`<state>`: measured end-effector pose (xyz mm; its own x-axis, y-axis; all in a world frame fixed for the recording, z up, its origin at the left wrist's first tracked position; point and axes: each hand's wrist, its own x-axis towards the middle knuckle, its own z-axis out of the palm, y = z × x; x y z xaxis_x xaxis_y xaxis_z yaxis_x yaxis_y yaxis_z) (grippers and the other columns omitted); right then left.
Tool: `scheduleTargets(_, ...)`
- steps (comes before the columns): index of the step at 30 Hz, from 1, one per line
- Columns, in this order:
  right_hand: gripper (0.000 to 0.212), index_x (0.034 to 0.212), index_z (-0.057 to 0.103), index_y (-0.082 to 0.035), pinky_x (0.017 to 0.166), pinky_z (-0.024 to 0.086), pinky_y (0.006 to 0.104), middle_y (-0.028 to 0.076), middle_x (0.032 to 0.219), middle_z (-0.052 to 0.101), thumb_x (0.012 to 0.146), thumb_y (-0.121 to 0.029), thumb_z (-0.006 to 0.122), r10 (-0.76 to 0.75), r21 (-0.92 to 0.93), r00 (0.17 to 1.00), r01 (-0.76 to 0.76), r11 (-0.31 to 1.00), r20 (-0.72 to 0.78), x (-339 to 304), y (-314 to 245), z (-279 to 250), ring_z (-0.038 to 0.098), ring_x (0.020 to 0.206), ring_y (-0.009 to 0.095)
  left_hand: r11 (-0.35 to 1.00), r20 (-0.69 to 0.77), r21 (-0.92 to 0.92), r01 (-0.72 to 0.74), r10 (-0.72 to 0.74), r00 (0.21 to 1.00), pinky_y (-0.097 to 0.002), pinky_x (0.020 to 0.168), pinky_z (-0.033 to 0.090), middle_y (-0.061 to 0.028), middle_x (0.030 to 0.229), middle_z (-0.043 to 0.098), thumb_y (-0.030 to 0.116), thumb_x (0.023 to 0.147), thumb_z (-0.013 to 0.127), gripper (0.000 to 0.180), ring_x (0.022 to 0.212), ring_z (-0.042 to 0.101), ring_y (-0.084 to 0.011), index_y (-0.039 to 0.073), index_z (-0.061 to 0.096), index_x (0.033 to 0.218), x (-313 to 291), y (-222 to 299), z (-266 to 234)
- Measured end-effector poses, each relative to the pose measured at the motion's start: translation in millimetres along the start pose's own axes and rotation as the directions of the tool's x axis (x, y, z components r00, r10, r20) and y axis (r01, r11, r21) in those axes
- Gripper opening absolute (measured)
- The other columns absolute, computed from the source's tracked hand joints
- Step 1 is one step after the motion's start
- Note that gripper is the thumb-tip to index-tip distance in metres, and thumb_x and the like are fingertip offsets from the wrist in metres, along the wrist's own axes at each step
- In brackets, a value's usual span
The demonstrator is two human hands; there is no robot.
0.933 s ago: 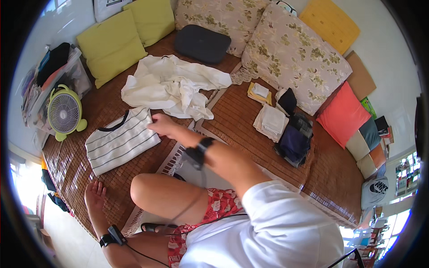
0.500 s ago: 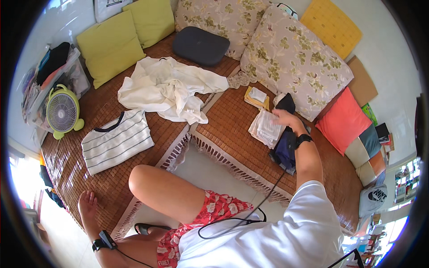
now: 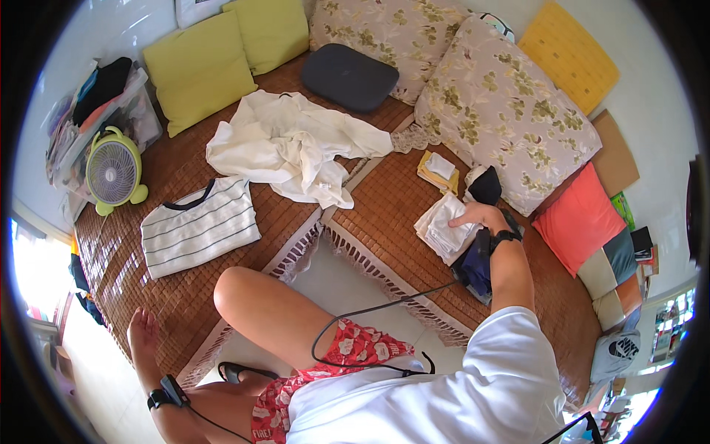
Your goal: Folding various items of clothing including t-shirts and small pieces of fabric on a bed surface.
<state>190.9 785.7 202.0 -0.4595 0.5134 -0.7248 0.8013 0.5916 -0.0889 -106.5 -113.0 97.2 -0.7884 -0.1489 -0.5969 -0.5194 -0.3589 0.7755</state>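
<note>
My right hand (image 3: 481, 215) lies on a stack of folded white clothes (image 3: 442, 227), thumb stretched to the left; its other fingers show only in part. Just below it, partly under my wrist, are folded dark blue clothes (image 3: 473, 265). A black and white bundle (image 3: 484, 186) sits just beyond the hand. Farther back is a small folded pile of yellow and white cloth (image 3: 438, 171). My left hand (image 3: 143, 334) is empty at the left edge of the mat, fingers extended. Nearest to it is a folded white striped shirt (image 3: 201, 231). A crumpled white garment (image 3: 288, 144) spreads behind the shirt.
A brown woven mat (image 3: 377, 214) with fringed edges covers the corner seat. Around it stand a green fan (image 3: 113, 172), a clear bin of clothes (image 3: 144, 122), green cushions (image 3: 203, 74), a dark grey cushion (image 3: 349, 76), floral cushions (image 3: 510, 111) and a coral cushion (image 3: 577, 218).
My right hand has come down onto the white stack, its thumb now stretched across it. The whole view has shifted slightly. My left hand stays by the mat's edge.
</note>
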Motion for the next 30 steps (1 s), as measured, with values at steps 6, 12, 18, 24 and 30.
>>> scheduleTargets(6,0.092,0.135,0.046,0.006,0.097,0.045,0.0343,0.021,0.127,0.060,0.066,-0.042,0.083,-0.241,0.055,0.951,0.255,0.965,-0.193,-10.0,2.8,0.5,0.059,0.115,0.029,1.000,0.010,0.002,0.023,-0.023,1.000,-0.0300,0.077,0.052,0.0034,0.090,0.064,0.024,0.095,0.061,0.023,0.083,0.063,-0.0120,0.015,0.058,0.115,-9.3,-4.7,22.5)
scheduleTargets(12,0.073,0.121,0.053,0.003,0.090,0.049,0.0400,0.025,0.113,0.062,0.065,-0.035,0.081,-0.527,-0.297,0.797,0.447,0.844,-0.295,-16.6,-53.2,-13.7,0.061,0.106,0.036,0.997,0.236,-0.072,0.001,0.016,0.972,-0.0280,0.056,0.045,0.0047,0.077,0.057,0.021,0.097,0.057,0.008,0.065,0.055,-0.0105,0.015,0.055,0.091,-17.5,4.4,-9.2)
scheduleTargets(18,0.046,0.110,0.051,-0.005,0.080,0.049,0.0494,0.023,0.097,0.065,0.069,-0.018,0.068,-0.591,-0.576,0.716,0.322,0.751,-0.371,-120.1,-183.7,-15.6,0.062,0.095,0.043,0.994,0.195,-0.083,-0.077,0.092,0.977,-0.0275,0.057,0.048,0.0008,0.081,0.058,0.015,0.096,0.057,0.010,0.068,0.058,-0.0115,0.009,0.058,0.104,-41.5,6.0,37.4)
scheduleTargets(24,0.050,0.113,0.049,-0.004,0.079,0.050,0.0475,0.025,0.094,0.065,0.069,-0.017,0.071,-0.869,-0.533,0.461,0.698,0.479,-0.178,-158.3,-356.0,5.6,0.062,0.092,0.044,0.989,0.156,-0.035,-0.144,0.147,0.977,-0.0302,0.066,0.054,-0.0016,0.088,0.062,0.014,0.095,0.058,0.025,0.073,0.063,-0.0136,0.006,0.056,0.118,-56.0,11.7,24.9)
scheduleTargets(30,0.053,0.124,0.053,0.002,0.091,0.050,0.0356,0.013,0.115,0.064,0.081,-0.021,0.073,-0.965,0.490,0.244,0.856,0.167,-0.099,-134.5,-510.0,65.7,0.063,0.103,0.024,0.992,0.103,-0.026,-0.127,0.129,0.986,-0.0298,0.067,0.054,-0.0010,0.090,0.063,0.015,0.094,0.059,0.025,0.074,0.064,-0.0118,0.007,0.055,0.118,-63.3,15.2,42.8)
